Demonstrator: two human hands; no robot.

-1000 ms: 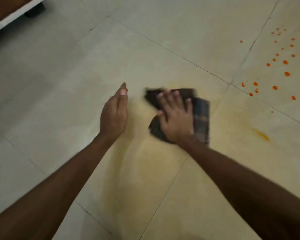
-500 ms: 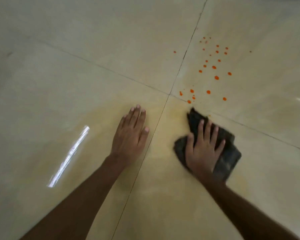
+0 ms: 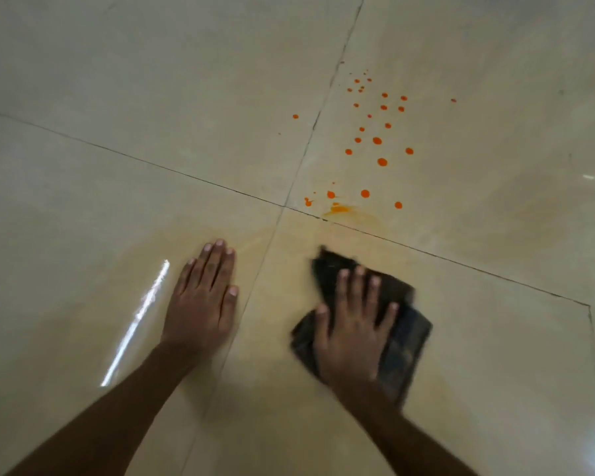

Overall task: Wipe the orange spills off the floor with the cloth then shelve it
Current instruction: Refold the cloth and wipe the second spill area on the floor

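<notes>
My right hand (image 3: pixel 352 333) pressed flat on cloth (image 3: pixel 407 341); left hand (image 3: pixel 203 304) open beside it; orange spills (image 3: pixel 377 140) beyond.

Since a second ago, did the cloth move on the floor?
Yes. The cloth under the right hand crossed the tile seam rightward, onto the tile just below the orange drops.

The floor (image 3: pixel 117 166) beyond the cloth (image 3: pixel 406 331) lies flat and open up to the orange drops (image 3: pixel 377 140), with nothing standing between. Left of the cloth, the left hand (image 3: pixel 203 304) rests flat on the tile, blocking that side.
</notes>
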